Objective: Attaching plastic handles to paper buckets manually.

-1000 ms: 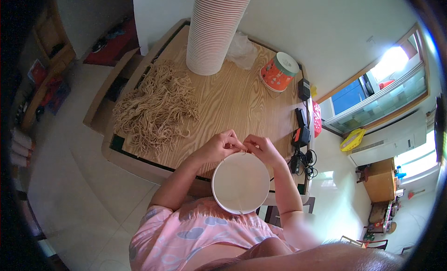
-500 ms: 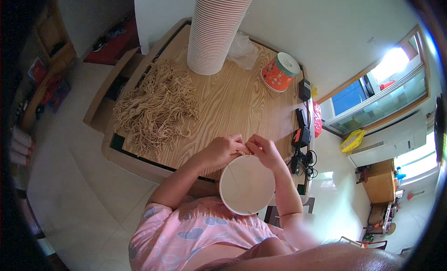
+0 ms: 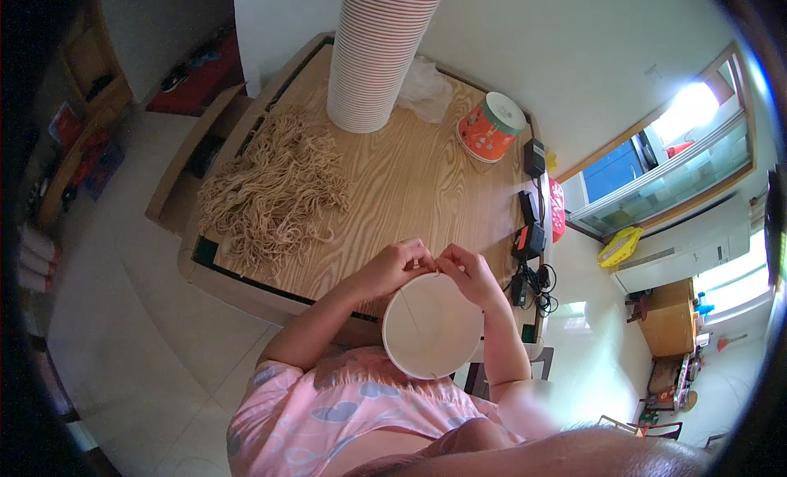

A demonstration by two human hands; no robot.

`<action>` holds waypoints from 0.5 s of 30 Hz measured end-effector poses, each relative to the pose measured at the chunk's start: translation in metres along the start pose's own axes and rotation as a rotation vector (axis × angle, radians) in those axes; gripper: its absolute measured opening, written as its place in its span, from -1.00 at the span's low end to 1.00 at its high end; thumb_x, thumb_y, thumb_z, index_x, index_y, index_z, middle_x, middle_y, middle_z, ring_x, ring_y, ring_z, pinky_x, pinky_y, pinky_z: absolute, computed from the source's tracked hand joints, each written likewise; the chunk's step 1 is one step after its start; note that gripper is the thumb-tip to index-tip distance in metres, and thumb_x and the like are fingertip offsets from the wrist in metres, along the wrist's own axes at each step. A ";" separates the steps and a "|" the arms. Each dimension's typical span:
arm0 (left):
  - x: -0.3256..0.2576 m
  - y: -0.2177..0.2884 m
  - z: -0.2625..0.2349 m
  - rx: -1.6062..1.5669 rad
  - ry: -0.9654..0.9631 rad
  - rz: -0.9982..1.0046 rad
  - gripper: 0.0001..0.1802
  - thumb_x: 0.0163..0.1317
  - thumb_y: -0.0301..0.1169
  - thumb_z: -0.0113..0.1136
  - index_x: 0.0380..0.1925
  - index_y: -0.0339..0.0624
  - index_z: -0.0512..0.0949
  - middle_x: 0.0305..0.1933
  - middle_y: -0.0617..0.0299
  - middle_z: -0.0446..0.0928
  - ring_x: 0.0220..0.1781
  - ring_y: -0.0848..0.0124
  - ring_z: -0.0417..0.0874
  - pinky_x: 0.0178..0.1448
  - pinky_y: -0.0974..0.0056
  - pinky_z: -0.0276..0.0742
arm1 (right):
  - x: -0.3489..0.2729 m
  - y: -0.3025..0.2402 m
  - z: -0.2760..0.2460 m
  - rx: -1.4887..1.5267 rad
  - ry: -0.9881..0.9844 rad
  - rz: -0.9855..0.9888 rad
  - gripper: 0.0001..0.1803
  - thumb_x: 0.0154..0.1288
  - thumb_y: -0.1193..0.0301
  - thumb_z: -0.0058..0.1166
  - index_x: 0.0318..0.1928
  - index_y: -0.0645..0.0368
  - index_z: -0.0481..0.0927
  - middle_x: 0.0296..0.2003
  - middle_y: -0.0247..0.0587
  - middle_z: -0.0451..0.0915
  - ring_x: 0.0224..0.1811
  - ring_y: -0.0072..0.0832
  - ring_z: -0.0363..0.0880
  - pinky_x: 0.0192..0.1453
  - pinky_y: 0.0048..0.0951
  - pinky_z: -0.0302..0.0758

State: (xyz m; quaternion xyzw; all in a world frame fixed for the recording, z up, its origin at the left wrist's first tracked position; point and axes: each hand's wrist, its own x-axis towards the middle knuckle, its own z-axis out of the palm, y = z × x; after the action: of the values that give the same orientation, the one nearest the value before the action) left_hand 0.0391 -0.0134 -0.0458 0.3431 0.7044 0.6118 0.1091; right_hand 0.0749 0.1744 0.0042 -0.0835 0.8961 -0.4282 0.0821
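A large white paper bucket point(image 3: 430, 329) rests against my lap, its open mouth facing up. A thin dark line runs down its inside wall. At the far edge of its rim, my left hand point(image 3: 403, 260) and my right hand point(image 3: 463, 270) meet with fingertips pinched close together. Between them is a short bit of beige cord point(image 3: 437, 271), mostly covered by the fingers. A small mark shows on the near rim. Ahead to the left, a loose heap of beige cords point(image 3: 279, 190) lies on the wooden table point(image 3: 402, 190).
A tall stack of white paper buckets point(image 3: 377, 63) stands at the back beside a crumpled plastic bag point(image 3: 426, 89). An orange and green bucket point(image 3: 490, 127) sits upside down at the back right. Black adapters point(image 3: 529, 241) with coiled cables point(image 3: 537, 287) line the right edge.
My fingertips have shifted slightly at the rim, the left hand drawing a little away from the right. The bucket has tilted slightly, showing more of its inner wall.
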 end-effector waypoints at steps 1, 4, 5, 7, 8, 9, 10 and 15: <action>0.001 -0.001 0.001 -0.058 0.011 -0.042 -0.89 0.10 -0.46 0.22 -0.36 -0.22 0.57 -0.37 0.20 0.50 -0.35 0.38 0.57 -0.26 0.33 0.45 | -0.001 -0.002 -0.001 0.042 -0.009 0.003 -0.86 0.27 0.44 0.01 -0.34 0.29 0.49 -0.51 -0.28 0.52 -0.42 -0.63 0.44 -0.31 -0.53 0.42; 0.002 -0.005 0.003 -0.112 0.015 -0.027 -0.89 0.10 -0.46 0.24 -0.36 -0.23 0.57 -0.37 0.21 0.52 -0.34 0.43 0.56 -0.26 0.36 0.45 | 0.000 0.005 -0.002 0.149 -0.041 0.025 -0.89 0.26 0.48 -0.01 -0.36 0.29 0.48 -0.52 -0.36 0.47 -0.41 -0.70 0.38 -0.31 -0.60 0.38; 0.003 -0.005 0.003 -0.112 0.015 -0.028 -0.89 0.10 -0.46 0.24 -0.36 -0.23 0.57 -0.37 0.21 0.52 -0.34 0.43 0.56 -0.26 0.36 0.45 | 0.000 0.008 -0.003 0.214 -0.063 0.044 -0.90 0.26 0.49 -0.01 -0.35 0.29 0.48 -0.53 -0.36 0.46 -0.40 -0.70 0.38 -0.30 -0.60 0.39; 0.003 -0.005 0.004 -0.112 0.016 -0.014 -0.89 0.12 -0.44 0.23 -0.36 -0.22 0.57 -0.39 0.24 0.53 -0.38 0.49 0.54 -0.28 0.38 0.45 | -0.001 0.009 -0.005 0.216 -0.067 0.030 -0.91 0.26 0.50 -0.01 -0.34 0.29 0.48 -0.52 -0.36 0.48 -0.40 -0.69 0.40 -0.29 -0.59 0.40; 0.004 -0.006 0.004 -0.113 0.014 -0.014 -0.89 0.12 -0.44 0.23 -0.36 -0.22 0.57 -0.39 0.24 0.53 -0.38 0.49 0.54 -0.28 0.38 0.45 | -0.002 0.010 -0.006 0.217 -0.071 0.016 -0.91 0.26 0.51 -0.01 -0.33 0.30 0.48 -0.51 -0.35 0.49 -0.39 -0.68 0.41 -0.28 -0.58 0.41; 0.004 -0.008 0.004 -0.152 -0.001 -0.064 -0.89 0.13 -0.45 0.22 -0.36 -0.23 0.57 -0.41 0.27 0.54 -0.41 0.53 0.52 -0.30 0.40 0.45 | -0.002 0.007 -0.006 0.218 -0.072 0.016 -0.91 0.26 0.51 -0.01 -0.33 0.30 0.48 -0.51 -0.35 0.49 -0.39 -0.68 0.41 -0.28 -0.58 0.41; 0.005 -0.010 0.004 -0.192 -0.016 -0.114 -0.89 0.15 -0.45 0.21 -0.35 -0.24 0.56 -0.43 0.30 0.54 -0.43 0.57 0.51 -0.33 0.41 0.45 | -0.002 0.002 -0.007 0.116 -0.057 0.000 -0.92 0.24 0.51 -0.01 -0.33 0.29 0.49 -0.50 -0.30 0.51 -0.40 -0.63 0.46 -0.28 -0.56 0.42; 0.012 -0.022 0.001 -0.519 -0.101 -0.322 -0.88 0.20 -0.41 0.16 -0.33 -0.24 0.54 -0.48 0.35 0.52 -0.52 0.62 0.46 -0.42 0.45 0.42 | -0.007 -0.014 -0.006 -0.144 0.038 -0.097 -0.91 0.18 0.51 0.04 -0.31 0.26 0.51 -0.45 -0.15 0.56 -0.39 -0.38 0.56 -0.29 -0.47 0.46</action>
State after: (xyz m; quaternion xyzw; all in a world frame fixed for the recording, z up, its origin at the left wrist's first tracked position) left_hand 0.0234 -0.0059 -0.0637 0.2179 0.5636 0.7282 0.3233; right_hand 0.0816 0.1720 0.0198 -0.1243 0.9208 -0.3678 0.0379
